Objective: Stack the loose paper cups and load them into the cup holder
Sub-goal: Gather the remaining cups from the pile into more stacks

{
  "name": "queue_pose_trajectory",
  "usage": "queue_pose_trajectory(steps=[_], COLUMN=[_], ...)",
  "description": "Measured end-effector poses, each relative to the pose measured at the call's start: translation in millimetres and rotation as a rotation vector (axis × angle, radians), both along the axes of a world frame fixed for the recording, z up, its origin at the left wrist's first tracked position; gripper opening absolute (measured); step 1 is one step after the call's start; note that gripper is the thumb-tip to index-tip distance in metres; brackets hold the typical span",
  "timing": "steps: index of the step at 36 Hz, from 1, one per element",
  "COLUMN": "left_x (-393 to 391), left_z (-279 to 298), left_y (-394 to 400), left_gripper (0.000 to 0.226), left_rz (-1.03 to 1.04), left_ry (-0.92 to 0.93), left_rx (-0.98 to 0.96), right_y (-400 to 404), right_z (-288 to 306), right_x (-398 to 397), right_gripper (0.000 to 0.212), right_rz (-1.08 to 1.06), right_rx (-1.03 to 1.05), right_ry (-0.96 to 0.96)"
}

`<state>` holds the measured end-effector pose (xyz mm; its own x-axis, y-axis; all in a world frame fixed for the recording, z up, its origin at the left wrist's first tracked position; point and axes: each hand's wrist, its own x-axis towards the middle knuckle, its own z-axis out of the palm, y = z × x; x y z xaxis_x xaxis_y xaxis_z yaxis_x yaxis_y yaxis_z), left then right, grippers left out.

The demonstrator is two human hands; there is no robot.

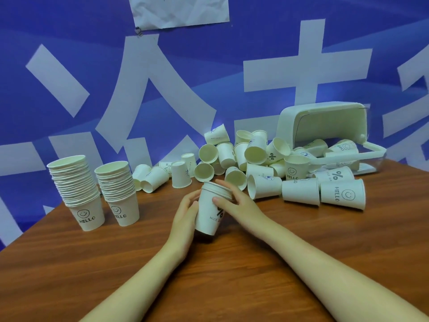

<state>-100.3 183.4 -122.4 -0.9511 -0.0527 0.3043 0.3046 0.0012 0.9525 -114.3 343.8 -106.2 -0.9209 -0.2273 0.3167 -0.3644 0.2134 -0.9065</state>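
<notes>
A short stack of white paper cups point(207, 210) stands tilted on the wooden table point(232, 275) at the centre. My left hand point(184, 213) grips its left side and my right hand point(234, 201) holds its right side near the rims. Two tall finished stacks point(77, 191) point(118, 191) stand upright at the left, printed with a smiley and HELLO. Several loose cups point(243, 163) lie in a heap behind my hands. The white cup holder point(325, 126) lies tipped over at the back right, its clear lid point(348, 156) open, with a few cups inside.
A blue banner with large white characters point(162, 89) hangs right behind the table. A crumpled white sheet point(178, 10) is clipped to it at the top. The table's left edge runs diagonally beside the tall stacks.
</notes>
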Motion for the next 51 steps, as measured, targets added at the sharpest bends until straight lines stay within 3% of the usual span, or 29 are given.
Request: queue_pose_trajectory(steps=[4, 10, 16, 22, 24, 28, 35, 38, 42, 44, 46, 51], left_x=[-6, -37, -80, -119, -122, -115, -74, -59, -40, -35, -30, -15], left_z=[0, 0, 21, 20, 16, 10, 17, 24, 42, 52, 61, 68], left_y=[9, 37, 82, 100, 101, 93, 39, 7, -24, -32, -35, -32], left_gripper=[0.026, 0.027, 0.078, 0.091, 0.085, 0.076, 0.061, 0.05, 0.057, 0.065, 0.054, 0.038], left_rz=[-0.029, -0.013, -0.176, -0.233, -0.237, -0.139, 0.044, 0.098, 0.151, 0.154, 0.155, 0.128], left_ry=[0.032, 0.045, 0.301, 0.326, 0.327, 0.309, 0.181, 0.101, 0.11, 0.126, 0.169, 0.357], left_rx=[0.02, -0.365, -0.871, -1.157, -1.133, -0.882, -0.358, -0.09, 0.075, 0.128, 0.114, -0.18], right_y=[16, 73, 113, 123, 123, 122, 107, 86, 43, 23, 9, -3], right_z=[23, 49, 40, 23, 21, 22, 28, 27, 18, 10, 3, -1], right_x=[-1, -17, -37, -51, -54, -56, -50, -41, -20, -9, -1, 10], right_gripper=[0.064, 0.071, 0.073, 0.076, 0.079, 0.077, 0.048, 0.046, 0.045, 0.052, 0.063, 0.071], right_rz=[-0.129, -0.541, -0.747, -0.763, -0.757, -0.728, -0.612, -0.506, -0.269, -0.165, -0.106, -0.031], right_rx=[-0.017, -0.247, -0.422, -0.384, -0.381, -0.452, -0.585, -0.447, -0.179, -0.02, 0.131, 0.239], right_ry=[0.138, 0.228, 0.117, 0.067, 0.074, 0.102, 0.095, 0.109, 0.141, 0.156, 0.172, 0.198])
